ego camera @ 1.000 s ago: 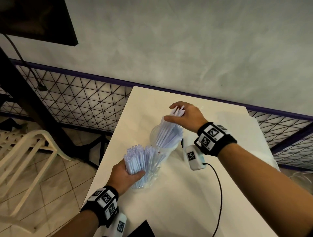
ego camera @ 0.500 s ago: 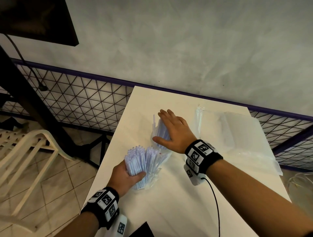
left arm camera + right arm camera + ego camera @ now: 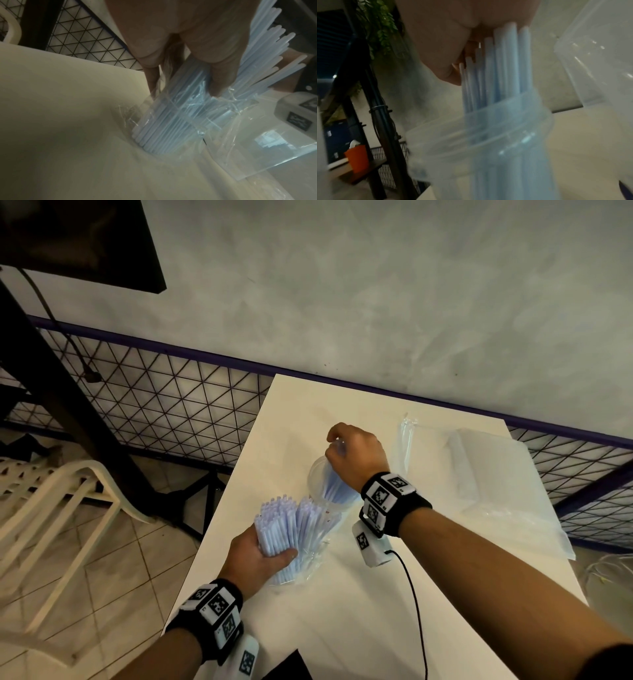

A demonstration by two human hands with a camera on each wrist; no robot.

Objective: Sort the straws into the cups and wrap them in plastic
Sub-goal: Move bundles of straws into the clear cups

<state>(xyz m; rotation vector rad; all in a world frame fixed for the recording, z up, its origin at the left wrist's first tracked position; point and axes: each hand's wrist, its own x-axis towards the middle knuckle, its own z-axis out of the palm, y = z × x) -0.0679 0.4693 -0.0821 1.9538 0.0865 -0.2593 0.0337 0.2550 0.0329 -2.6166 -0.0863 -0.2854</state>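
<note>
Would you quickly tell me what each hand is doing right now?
Left hand: grips the bundle of straws.
Right hand: fingers curled round the straws in the cup.

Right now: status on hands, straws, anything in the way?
Left hand grips straw bundle in its plastic wrap. Right hand holds straws standing in clear cup. Plastic bags lie right, apart; nothing blocking.
</note>
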